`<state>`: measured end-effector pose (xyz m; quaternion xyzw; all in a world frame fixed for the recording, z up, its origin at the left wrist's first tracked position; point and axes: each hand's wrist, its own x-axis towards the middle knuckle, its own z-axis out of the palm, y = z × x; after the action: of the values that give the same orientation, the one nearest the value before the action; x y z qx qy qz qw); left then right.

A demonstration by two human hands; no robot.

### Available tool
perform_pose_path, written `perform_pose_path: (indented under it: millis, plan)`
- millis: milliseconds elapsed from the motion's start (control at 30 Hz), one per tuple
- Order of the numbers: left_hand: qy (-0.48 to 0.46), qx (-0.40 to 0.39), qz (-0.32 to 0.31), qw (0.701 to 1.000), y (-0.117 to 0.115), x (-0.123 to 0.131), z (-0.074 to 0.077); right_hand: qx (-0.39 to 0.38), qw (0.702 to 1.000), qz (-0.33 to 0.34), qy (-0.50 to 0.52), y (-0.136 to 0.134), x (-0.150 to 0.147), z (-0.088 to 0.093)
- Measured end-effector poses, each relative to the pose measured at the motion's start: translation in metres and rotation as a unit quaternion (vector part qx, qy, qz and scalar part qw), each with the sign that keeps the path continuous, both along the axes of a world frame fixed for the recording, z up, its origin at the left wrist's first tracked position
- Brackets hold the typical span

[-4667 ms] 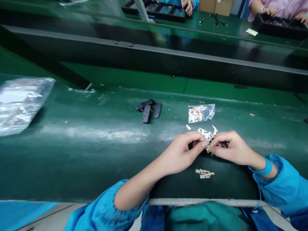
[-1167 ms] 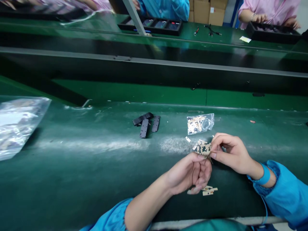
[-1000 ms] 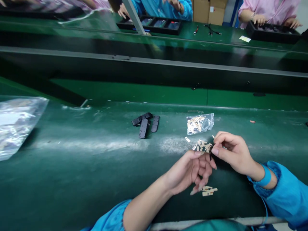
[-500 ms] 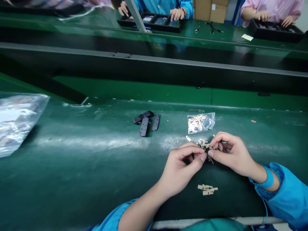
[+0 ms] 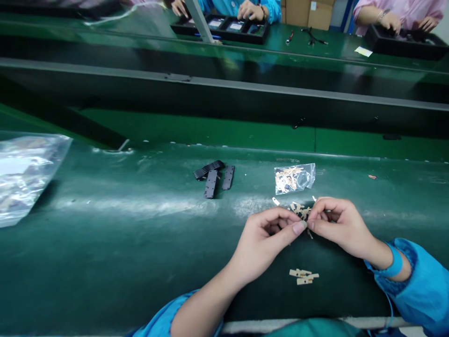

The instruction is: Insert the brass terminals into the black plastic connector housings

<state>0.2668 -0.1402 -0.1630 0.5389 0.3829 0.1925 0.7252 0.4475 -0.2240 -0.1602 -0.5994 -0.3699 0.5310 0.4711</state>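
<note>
My left hand (image 5: pixel 267 238) and my right hand (image 5: pixel 336 223) meet fingertip to fingertip over the green bench, both pinched on a small dark part with a tan piece on it, mostly hidden by my fingers. Just behind my fingertips lies a loose heap of small tan pieces (image 5: pixel 299 209). A small clear bag (image 5: pixel 293 177) of the same tan pieces rests beyond the heap. A few more tan pieces (image 5: pixel 303 276) lie near the bench's front edge, below my hands. Several flat black strips (image 5: pixel 214 174) lie to the left.
A large clear plastic bag (image 5: pixel 24 171) lies at the far left of the green bench (image 5: pixel 115 234). Beyond a dark rail (image 5: pixel 224 84), other people's hands work over black trays (image 5: pixel 228 25) on the far bench. A second black tray (image 5: pixel 407 44) stands at the back right.
My left hand, which was turned palm up a second ago, has rolled over and pinched in against my right fingertips. The view has shifted slightly.
</note>
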Motion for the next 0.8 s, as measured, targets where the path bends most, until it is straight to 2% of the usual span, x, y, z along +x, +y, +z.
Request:
perform_pose_path:
  millis: [167,300,467,800]
  plan:
    - [-0.040,-0.094,-0.044,0.994,0.005,-0.003,-0.006,-0.064,0.987,0.031,0.142,0.000,-0.004,-0.004]
    - [-0.047,-0.118,-0.044,0.991,0.002,-0.001,-0.010,-0.082,0.974,0.014,0.210,0.001,-0.007,-0.005]
    - [-0.054,-0.105,-0.040,0.992,-0.002,0.001,-0.009,-0.139,0.964,-0.014,0.225,0.002,-0.010,-0.004]
    - [-0.068,-0.079,-0.034,0.994,-0.011,0.006,-0.010,-0.141,0.963,-0.017,0.227,-0.007,-0.009,-0.011]
